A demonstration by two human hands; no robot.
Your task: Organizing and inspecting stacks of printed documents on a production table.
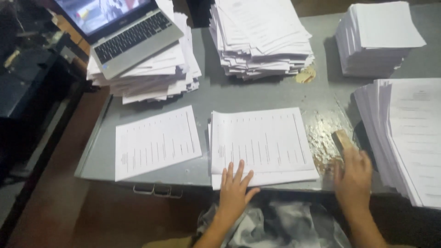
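Left hand [234,187] spread flat, fingers splayed, on printed sheets [262,144] at desk [257,94] edge. Right hand [353,177] curled around small tan block [342,139], beside tall paper stack [406,138].

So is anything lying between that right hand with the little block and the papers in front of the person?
Nothing visible does. Between the right hand, holding a small tan block, and the middle stack of papers lies only bare, worn table. The left hand already rests on that stack's near edge.
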